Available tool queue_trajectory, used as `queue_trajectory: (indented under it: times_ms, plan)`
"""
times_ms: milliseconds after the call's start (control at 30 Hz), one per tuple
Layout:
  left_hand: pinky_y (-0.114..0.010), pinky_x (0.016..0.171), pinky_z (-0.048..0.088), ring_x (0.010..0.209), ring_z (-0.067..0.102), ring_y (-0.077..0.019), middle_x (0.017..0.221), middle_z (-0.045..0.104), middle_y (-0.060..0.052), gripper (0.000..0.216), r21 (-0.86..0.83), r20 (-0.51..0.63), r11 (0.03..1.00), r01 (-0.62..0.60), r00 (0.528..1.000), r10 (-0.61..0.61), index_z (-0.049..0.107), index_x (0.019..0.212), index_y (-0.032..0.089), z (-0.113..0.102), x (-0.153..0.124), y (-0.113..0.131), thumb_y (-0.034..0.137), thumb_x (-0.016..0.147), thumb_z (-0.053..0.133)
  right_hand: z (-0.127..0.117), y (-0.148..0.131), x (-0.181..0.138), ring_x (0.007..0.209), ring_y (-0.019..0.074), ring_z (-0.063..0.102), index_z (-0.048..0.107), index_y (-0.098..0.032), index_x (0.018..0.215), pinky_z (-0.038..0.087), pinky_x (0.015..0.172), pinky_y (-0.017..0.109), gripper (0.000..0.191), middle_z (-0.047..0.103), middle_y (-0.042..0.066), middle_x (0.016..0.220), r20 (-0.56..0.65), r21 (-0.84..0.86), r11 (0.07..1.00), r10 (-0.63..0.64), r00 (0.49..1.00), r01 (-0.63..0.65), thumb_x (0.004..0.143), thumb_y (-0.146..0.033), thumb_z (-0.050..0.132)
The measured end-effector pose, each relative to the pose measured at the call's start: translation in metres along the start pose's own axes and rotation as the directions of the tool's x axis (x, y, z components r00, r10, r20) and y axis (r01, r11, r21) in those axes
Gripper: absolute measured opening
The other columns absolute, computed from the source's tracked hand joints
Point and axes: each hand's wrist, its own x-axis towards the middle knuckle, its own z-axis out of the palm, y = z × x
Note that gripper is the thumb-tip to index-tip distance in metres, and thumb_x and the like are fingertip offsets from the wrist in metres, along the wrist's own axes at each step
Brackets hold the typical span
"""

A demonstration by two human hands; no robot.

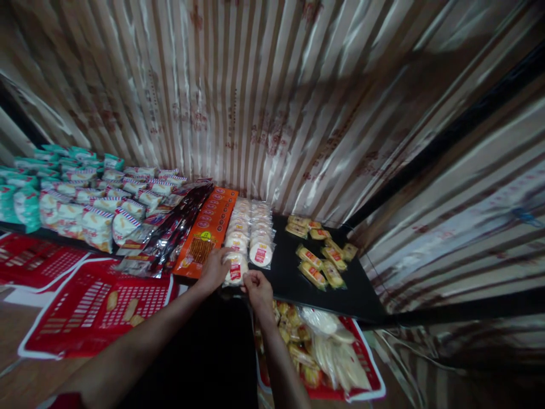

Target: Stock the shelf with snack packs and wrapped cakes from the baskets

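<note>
Both my hands are on a round white snack packet with a red label [235, 269] at the front edge of the black table [293, 278]. My left hand [214, 268] grips its left side, fingers curled round it. My right hand [256, 285] pinches its lower right edge. The packet is the nearest one in two rows of like white round packets [251, 227] that run away from me.
Orange flat packs [210, 227] and dark packets [179, 227] lie to the left, then white and teal bags [76, 199]. Small yellow packets [319, 255] lie to the right. Red crates [97, 307] sit on the floor; one below my right hand holds more packets [323, 346]. A striped curtain [276, 102] hangs behind.
</note>
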Motion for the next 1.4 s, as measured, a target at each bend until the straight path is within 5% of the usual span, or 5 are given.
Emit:
queue_trajectory:
  times_ms: [167, 267, 533, 767, 1400]
  plan:
    - [-0.032, 0.089, 0.044, 0.095, 0.057, -0.0191, 0.100, 0.060, -0.008, 0.035, 0.104, -0.005, 0.993, -0.048, 0.999, 0.049, 0.063, 0.108, 0.016, -0.004, 0.020, -0.001, 0.010, 0.077, 0.050, 0.003, -0.014, -0.001, 0.062, 0.0143, 0.060, 0.062, -0.022, 0.078, 0.040, 0.058, 0.023, 0.022, 0.066, -0.001, 0.069, 0.000, -0.567, 0.804, -0.219, 0.976, 0.181, 0.079, -0.039, 0.047]
    - [-0.030, 0.090, 0.043, 0.096, 0.056, -0.0182, 0.100, 0.060, -0.007, 0.035, 0.118, -0.018, 0.990, -0.080, 0.996, 0.082, 0.062, 0.108, 0.016, 0.002, 0.025, -0.003, 0.010, 0.077, 0.049, 0.002, -0.017, 0.000, 0.064, 0.0139, 0.060, 0.062, -0.023, 0.080, 0.038, 0.058, 0.022, 0.022, 0.066, -0.001, 0.072, 0.009, -0.683, 0.705, -0.256, 0.967, 0.192, 0.083, -0.035, 0.044]
    - [-0.034, 0.092, 0.043, 0.099, 0.053, -0.0192, 0.099, 0.057, -0.007, 0.034, 0.121, -0.084, 0.980, -0.157, 0.982, 0.168, 0.061, 0.109, 0.015, 0.018, 0.029, -0.012, 0.010, 0.078, 0.048, 0.014, -0.005, 0.004, 0.079, 0.0175, 0.061, 0.054, -0.018, 0.109, 0.044, 0.063, 0.026, 0.031, 0.059, 0.009, 0.104, -0.056, -0.788, 0.569, -0.446, 0.893, 0.235, 0.083, -0.032, 0.046]
    - [-0.034, 0.093, 0.043, 0.105, 0.051, -0.0208, 0.108, 0.053, -0.011, 0.040, 0.119, -0.124, 0.978, -0.170, 0.975, 0.185, 0.054, 0.118, 0.012, 0.018, 0.024, -0.016, 0.011, 0.078, 0.050, 0.026, 0.008, 0.009, 0.081, 0.0172, 0.060, 0.054, -0.019, 0.111, 0.048, 0.067, 0.027, 0.029, 0.057, 0.007, 0.098, 0.098, -0.789, 0.455, -0.570, 0.816, 0.413, 0.086, -0.030, 0.043]
    - [-0.038, 0.096, 0.041, 0.111, 0.045, -0.0224, 0.120, 0.045, -0.010, 0.044, 0.213, -0.132, 0.959, -0.187, 0.967, 0.217, 0.047, 0.121, 0.018, 0.031, 0.012, -0.021, 0.010, 0.078, 0.049, 0.032, 0.003, 0.010, 0.088, 0.0172, 0.059, 0.054, -0.020, 0.112, 0.045, 0.072, 0.026, 0.029, 0.058, 0.007, 0.101, 0.031, -0.794, 0.519, -0.486, 0.873, 0.317, 0.088, -0.033, 0.043]
